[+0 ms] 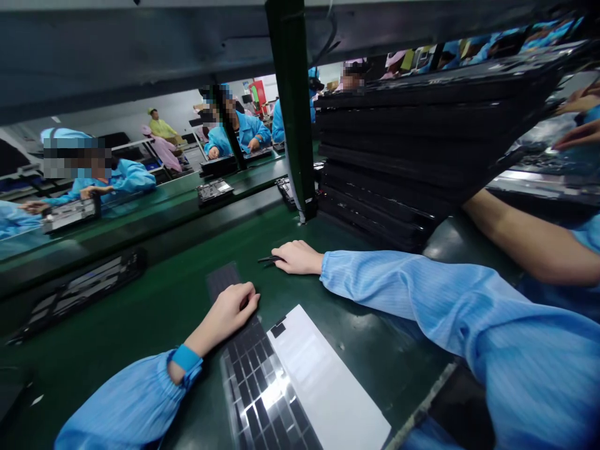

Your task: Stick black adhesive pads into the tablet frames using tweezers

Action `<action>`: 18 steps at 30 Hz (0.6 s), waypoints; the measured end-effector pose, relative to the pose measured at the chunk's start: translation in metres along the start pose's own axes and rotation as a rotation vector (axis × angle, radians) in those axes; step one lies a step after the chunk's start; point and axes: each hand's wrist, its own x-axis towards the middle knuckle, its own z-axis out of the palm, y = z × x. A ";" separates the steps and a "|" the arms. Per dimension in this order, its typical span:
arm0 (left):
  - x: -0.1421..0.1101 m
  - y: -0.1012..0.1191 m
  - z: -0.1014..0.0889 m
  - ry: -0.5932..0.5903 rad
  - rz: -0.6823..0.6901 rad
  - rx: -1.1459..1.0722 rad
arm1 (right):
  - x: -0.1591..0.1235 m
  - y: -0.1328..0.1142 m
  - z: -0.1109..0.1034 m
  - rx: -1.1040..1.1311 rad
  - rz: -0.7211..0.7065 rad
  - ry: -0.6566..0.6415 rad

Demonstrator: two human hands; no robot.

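Observation:
My right hand (pixel 299 257) is closed around black tweezers (pixel 268 259), whose tips point left just above the green table. Closer to me, my left hand (pixel 234 305), with a blue wristband, rests over a clear sheet of black rectangular pieces (pixel 262 375). Its fingers are curled inward; whatever they may pinch is hidden. The sheet's far end shows beyond the knuckles, and its near part reflects light. Alongside it on the right lies a white sheet (pixel 323 375) with a few small black pieces at its far corner.
A tall stack of black panels (pixel 384 150) stands behind my right arm, near a green post (pixel 293 112). A black framed part (pixel 84 290) lies at the left. Another person's arm (pixel 529 237) reaches in at the right. Co-workers sit across the line, behind a raised ledge.

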 end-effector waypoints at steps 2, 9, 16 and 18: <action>0.000 0.001 -0.001 0.004 0.003 0.007 | -0.001 0.000 0.000 0.055 0.005 0.006; 0.001 0.005 -0.002 0.020 0.025 0.017 | 0.016 0.015 0.006 0.419 0.210 0.113; 0.002 0.007 -0.001 0.035 0.032 0.023 | 0.095 0.033 0.000 0.832 0.711 0.413; 0.002 0.005 0.000 0.040 0.042 0.017 | 0.114 0.037 -0.002 0.892 0.804 0.515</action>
